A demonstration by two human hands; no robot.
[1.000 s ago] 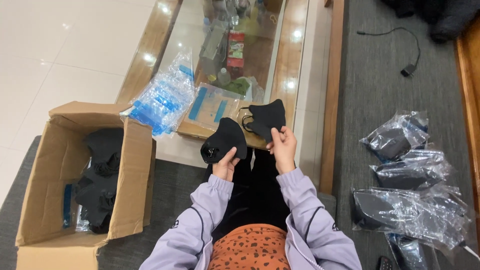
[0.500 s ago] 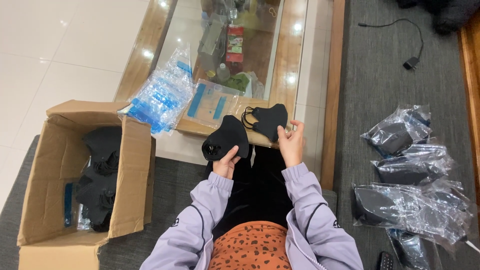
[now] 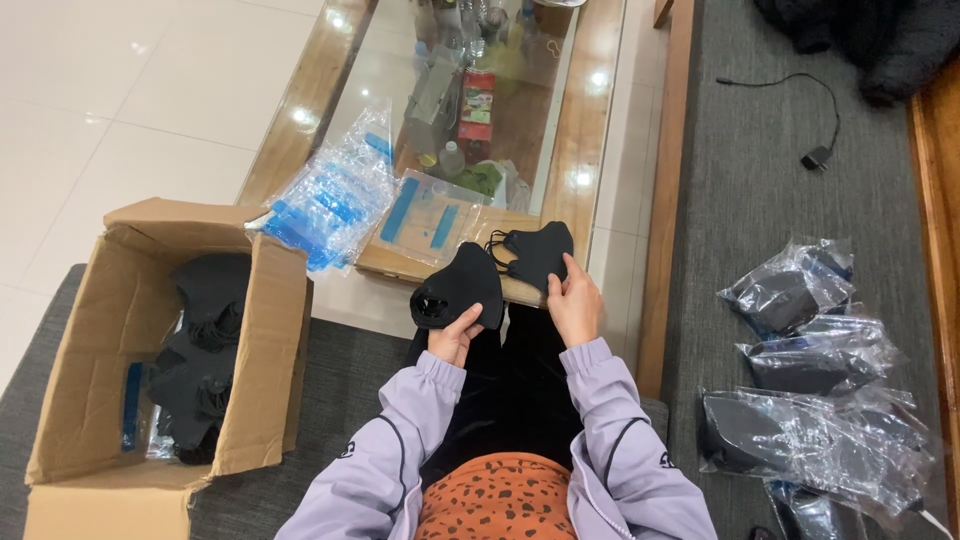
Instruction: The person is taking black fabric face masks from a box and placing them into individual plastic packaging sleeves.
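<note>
glass-topped table (image 3: 585,120) – white tiled floor (image 3: 130,90) – grey sofa (image 3: 760,200)

The two black face masks (image 3: 500,275) looked of soft matt cloth; the brown cardboard box (image 3: 90,400) was dull, rough paper; the clear plastic bags (image 3: 820,420) shone, crinkled; the glass-topped wooden table (image 3: 590,120) gleamed glossy; the grey carpet (image 3: 760,180) was coarse.
</note>
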